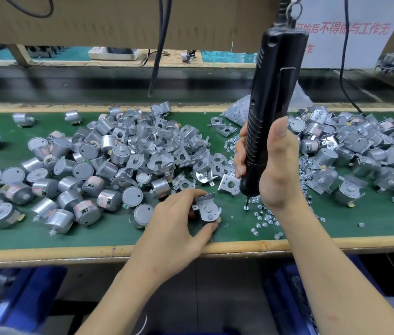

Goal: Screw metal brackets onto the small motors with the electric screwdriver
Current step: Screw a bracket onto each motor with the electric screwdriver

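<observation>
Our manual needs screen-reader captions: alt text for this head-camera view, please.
The right hand holds a black electric screwdriver upright, tip at loose screws, while the left hand steadies a bracketed motor on a green bench.

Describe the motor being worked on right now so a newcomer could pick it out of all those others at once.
Start at the near wooden edge of the green bench, between the big heap of loose motors and the upright black electric screwdriver. There the left hand pinches one motor against the mat. Unlike its neighbours, it is the only one held in fingers, and it has a bracket seated on top.
</observation>
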Demonstrator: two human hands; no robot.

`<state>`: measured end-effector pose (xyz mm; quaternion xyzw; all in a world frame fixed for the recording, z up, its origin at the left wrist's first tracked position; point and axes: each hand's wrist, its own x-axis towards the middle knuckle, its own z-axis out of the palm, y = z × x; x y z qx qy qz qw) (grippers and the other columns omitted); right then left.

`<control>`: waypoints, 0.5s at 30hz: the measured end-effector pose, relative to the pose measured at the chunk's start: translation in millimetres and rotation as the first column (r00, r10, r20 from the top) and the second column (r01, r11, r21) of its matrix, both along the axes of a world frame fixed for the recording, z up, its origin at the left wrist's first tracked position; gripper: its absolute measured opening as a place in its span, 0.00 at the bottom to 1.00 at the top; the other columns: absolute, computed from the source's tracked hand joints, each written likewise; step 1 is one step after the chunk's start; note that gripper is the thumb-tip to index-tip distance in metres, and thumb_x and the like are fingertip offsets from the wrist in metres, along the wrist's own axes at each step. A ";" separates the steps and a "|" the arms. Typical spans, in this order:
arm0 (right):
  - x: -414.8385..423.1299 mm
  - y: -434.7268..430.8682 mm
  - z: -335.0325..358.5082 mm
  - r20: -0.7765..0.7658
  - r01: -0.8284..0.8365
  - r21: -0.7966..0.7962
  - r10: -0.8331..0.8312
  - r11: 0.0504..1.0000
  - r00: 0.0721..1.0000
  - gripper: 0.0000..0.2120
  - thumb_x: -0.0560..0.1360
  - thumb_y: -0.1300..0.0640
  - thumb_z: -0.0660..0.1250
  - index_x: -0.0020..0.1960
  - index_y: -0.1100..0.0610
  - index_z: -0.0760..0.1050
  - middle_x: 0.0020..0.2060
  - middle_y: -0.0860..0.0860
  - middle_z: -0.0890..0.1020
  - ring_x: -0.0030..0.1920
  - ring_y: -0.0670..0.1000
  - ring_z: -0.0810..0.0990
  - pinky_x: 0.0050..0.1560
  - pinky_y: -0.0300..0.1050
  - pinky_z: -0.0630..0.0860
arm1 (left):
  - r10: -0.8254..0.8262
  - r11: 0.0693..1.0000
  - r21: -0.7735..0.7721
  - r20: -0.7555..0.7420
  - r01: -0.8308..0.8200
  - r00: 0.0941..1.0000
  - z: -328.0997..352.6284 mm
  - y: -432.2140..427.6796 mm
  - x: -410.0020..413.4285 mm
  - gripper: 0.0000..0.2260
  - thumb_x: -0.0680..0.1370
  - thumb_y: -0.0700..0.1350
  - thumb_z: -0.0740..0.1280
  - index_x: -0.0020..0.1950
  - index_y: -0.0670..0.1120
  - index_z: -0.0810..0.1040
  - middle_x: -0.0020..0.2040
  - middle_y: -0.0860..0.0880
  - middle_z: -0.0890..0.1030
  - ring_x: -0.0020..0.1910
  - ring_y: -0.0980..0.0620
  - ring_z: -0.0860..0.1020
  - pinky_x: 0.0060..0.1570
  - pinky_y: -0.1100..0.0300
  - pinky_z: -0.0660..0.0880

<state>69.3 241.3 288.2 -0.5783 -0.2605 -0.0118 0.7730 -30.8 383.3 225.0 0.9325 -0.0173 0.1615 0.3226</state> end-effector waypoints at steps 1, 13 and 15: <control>-1.2 1.6 2.2 0.004 -0.004 0.005 0.004 1.000 1.000 0.38 0.67 0.22 0.63 0.45 0.60 0.73 0.28 0.52 0.75 0.25 0.53 0.71 0.28 0.45 0.70 | -0.003 1.000 -0.003 -0.002 0.003 1.000 0.0 0.3 0.3 0.19 0.73 0.52 0.74 0.62 0.51 0.77 0.53 0.60 0.80 0.50 0.61 0.76 0.52 0.73 0.68; -12.1 35.8 28.6 0.092 -0.062 0.020 0.060 0.998 0.994 0.36 0.68 0.27 0.56 0.46 0.63 0.70 0.27 0.57 0.70 0.23 0.54 0.69 0.24 0.51 0.68 | -0.049 0.999 0.001 0.001 0.049 0.999 0.3 1.8 1.3 0.19 0.74 0.49 0.74 0.64 0.50 0.76 0.51 0.62 0.75 0.46 0.73 0.70 0.50 0.78 0.62; -11.2 38.6 28.0 0.088 -0.055 0.031 0.052 0.998 0.995 0.35 0.67 0.29 0.55 0.46 0.63 0.70 0.26 0.58 0.69 0.23 0.53 0.68 0.24 0.49 0.67 | -0.052 0.999 0.000 -0.001 0.052 0.999 0.0 1.6 1.1 0.19 0.74 0.49 0.74 0.64 0.50 0.76 0.52 0.61 0.76 0.46 0.73 0.70 0.50 0.78 0.62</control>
